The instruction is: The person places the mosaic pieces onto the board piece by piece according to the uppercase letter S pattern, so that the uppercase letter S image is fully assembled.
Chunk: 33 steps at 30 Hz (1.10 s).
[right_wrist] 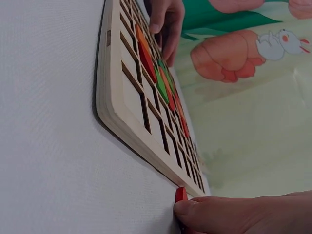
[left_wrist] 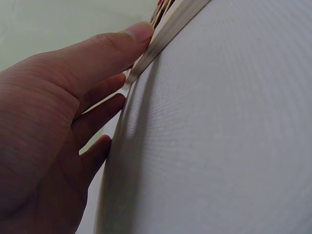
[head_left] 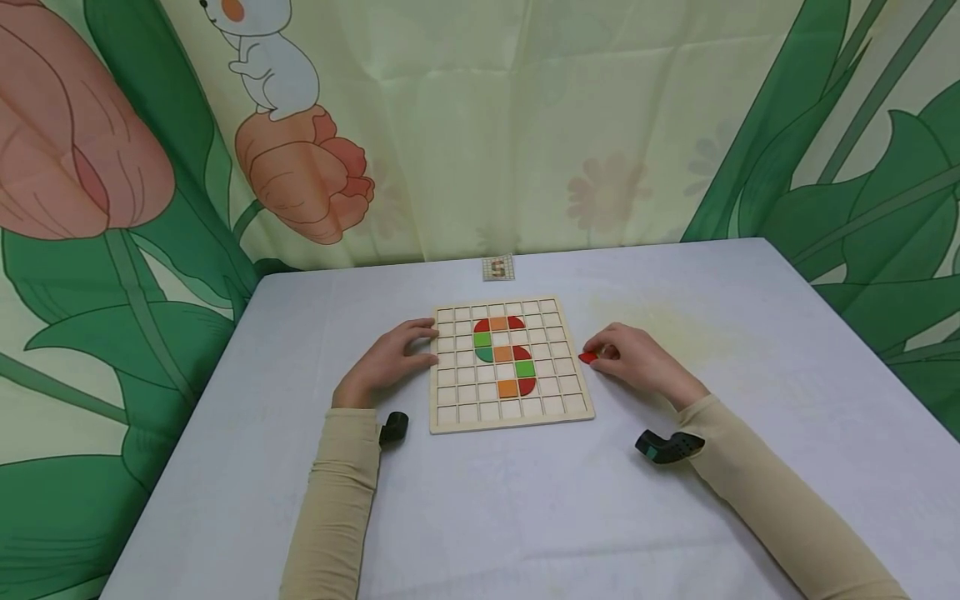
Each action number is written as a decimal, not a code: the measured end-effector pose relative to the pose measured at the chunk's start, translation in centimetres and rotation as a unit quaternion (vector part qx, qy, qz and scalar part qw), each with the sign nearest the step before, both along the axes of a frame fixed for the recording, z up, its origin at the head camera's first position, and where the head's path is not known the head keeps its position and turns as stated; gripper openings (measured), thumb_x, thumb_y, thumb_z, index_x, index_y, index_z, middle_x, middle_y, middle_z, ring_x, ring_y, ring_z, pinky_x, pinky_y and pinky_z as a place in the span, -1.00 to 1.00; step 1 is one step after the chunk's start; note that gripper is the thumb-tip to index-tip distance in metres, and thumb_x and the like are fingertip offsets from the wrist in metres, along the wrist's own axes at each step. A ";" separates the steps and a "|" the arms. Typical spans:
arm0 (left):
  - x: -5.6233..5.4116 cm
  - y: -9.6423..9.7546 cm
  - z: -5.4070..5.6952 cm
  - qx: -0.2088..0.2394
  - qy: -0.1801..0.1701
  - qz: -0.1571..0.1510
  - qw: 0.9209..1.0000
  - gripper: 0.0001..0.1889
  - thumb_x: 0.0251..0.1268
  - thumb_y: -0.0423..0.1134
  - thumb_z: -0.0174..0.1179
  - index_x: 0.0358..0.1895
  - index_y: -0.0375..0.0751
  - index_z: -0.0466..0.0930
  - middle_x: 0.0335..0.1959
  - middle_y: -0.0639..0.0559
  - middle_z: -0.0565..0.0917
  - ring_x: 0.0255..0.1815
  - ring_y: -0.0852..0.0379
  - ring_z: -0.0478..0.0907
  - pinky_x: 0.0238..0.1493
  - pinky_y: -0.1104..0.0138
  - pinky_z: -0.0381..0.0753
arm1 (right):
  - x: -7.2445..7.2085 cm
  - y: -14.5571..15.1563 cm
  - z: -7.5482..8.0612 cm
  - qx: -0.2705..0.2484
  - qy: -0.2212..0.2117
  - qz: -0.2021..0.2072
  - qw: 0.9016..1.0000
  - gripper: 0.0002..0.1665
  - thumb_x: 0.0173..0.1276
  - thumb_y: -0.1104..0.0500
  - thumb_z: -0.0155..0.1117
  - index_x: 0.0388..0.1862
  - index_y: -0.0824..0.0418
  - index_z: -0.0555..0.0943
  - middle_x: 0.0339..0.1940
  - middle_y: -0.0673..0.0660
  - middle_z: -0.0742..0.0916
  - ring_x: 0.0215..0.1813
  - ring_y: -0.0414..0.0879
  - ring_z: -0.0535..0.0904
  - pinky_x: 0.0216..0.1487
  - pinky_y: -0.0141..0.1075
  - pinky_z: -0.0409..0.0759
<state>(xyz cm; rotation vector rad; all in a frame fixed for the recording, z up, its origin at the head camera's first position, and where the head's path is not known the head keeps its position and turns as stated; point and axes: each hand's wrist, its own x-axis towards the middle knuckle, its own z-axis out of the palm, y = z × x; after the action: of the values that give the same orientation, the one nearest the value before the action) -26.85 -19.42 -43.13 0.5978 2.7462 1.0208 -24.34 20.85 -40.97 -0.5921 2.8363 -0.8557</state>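
Note:
A wooden grid board [head_left: 468, 412] lies on the white-covered table, with red, orange and green pieces set in its squares in an S-like shape. Fingertips of my left hand [head_left: 390, 358] touch the board's left edge, fingers fairly straight; in the left wrist view the thumb [left_wrist: 141, 33] rests against the wooden side. Just off the board's right edge, my right hand [head_left: 628, 357] pinches a red piece [head_left: 588, 357] between thumb and fingers. In the right wrist view this red piece [right_wrist: 181, 194] stands close to the board's edge, partly hidden by the thumb.
At the table's back edge lies a small card [head_left: 498, 267] with a similar pattern on a grid. Black wrist cameras [head_left: 669, 447] sit by both sleeves. A printed curtain [head_left: 525, 125] with tulips and a white animal hangs behind the table [head_left: 480, 517].

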 end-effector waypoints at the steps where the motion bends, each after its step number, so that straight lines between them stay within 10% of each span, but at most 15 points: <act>1: 0.0 0.0 0.0 0.000 0.000 0.000 1.000 -0.47 0.31 -0.13 0.30 0.30 -0.26 0.48 0.48 -0.05 0.28 0.51 -0.06 0.11 0.46 0.06 0.14 | 0.0 0.0 -0.1 0.000 0.004 0.003 1.000 -0.75 0.30 0.31 0.33 -0.04 0.28 0.69 -0.17 0.13 0.62 -0.25 -0.06 0.45 -0.22 -0.24 0.45; 33: 0.1 0.1 0.1 0.000 -0.005 0.003 1.000 -0.47 0.32 -0.13 0.29 0.31 -0.24 0.48 0.48 -0.05 0.28 0.51 -0.06 0.11 0.46 0.06 0.14 | 0.8 -3.9 1.9 -0.020 0.031 0.021 0.999 -0.76 0.30 0.27 0.35 -0.05 0.27 0.68 -0.16 0.13 0.64 -0.19 -0.05 0.54 -0.20 -0.23 0.53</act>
<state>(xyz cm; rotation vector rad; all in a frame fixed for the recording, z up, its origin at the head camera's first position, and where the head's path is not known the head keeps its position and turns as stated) -26.77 -19.37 -43.00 0.5823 2.7414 1.0236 -23.53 16.99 -39.12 -0.6928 2.8556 -0.9036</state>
